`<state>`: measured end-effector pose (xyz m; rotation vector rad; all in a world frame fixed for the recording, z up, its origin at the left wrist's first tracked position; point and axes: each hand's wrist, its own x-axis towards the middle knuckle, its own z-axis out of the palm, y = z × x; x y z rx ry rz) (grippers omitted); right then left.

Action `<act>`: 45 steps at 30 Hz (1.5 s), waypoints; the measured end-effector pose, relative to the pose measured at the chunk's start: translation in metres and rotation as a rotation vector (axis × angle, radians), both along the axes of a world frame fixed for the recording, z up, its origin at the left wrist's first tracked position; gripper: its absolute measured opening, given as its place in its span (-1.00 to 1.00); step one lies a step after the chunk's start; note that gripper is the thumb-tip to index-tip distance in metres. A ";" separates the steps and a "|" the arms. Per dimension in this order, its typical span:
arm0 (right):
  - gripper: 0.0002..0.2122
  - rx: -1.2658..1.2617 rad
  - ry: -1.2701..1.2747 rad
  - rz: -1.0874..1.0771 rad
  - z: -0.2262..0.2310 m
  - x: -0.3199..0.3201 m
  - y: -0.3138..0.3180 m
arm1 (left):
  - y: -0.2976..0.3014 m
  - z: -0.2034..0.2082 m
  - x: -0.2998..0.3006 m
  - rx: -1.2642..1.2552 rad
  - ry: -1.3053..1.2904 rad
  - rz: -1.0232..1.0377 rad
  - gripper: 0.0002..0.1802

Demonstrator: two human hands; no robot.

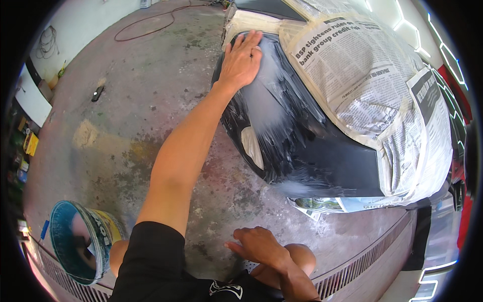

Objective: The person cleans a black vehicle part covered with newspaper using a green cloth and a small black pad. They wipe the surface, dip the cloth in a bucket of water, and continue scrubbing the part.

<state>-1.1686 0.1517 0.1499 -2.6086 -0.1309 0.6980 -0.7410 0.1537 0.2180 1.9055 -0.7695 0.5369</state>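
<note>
My left hand point(243, 59) lies with outstretched fingers on the upper left part of a black car bumper point(342, 166). Beneath and below it, a whitish-grey sanded-looking patch point(266, 95) spreads with wet-looking streaks over the black surface. I see no tool under the palm, though its underside is hidden. A pale taped-over oval point(251, 147) sits on the bumper's left side. My right hand point(259, 245) hovers by my bent knee, away from the bumper; its fingers are loosely bent, the thumb stands apart, and nothing shows in it.
Newspaper point(352, 75) and masking tape point(347, 122) cover the car body beside the bumper. A teal bucket point(75, 241) stands on the stained concrete floor point(166, 121) at lower left. Farther off lie a small black object point(97, 93) and a red hose point(146, 24). A drain grate point(362, 256) crosses the floor.
</note>
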 end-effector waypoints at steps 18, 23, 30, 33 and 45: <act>-0.52 -0.011 0.009 0.032 -0.012 0.021 0.022 | -0.010 -0.021 0.022 -0.327 0.489 0.020 -0.17; -0.52 -0.089 0.131 0.041 -0.018 0.029 0.016 | -0.027 -0.030 0.001 -0.355 0.405 -0.113 -0.18; -0.56 -0.110 0.172 0.025 -0.027 0.037 0.016 | -0.032 -0.042 -0.004 -0.398 0.340 -0.149 -0.17; -0.56 -0.040 0.151 0.044 -0.037 0.042 0.027 | -0.003 -0.066 0.046 -0.547 0.680 -0.055 -0.16; -0.55 -0.094 0.183 0.011 -0.047 0.031 0.016 | -0.032 -0.059 -0.080 -0.343 0.218 -0.123 -0.17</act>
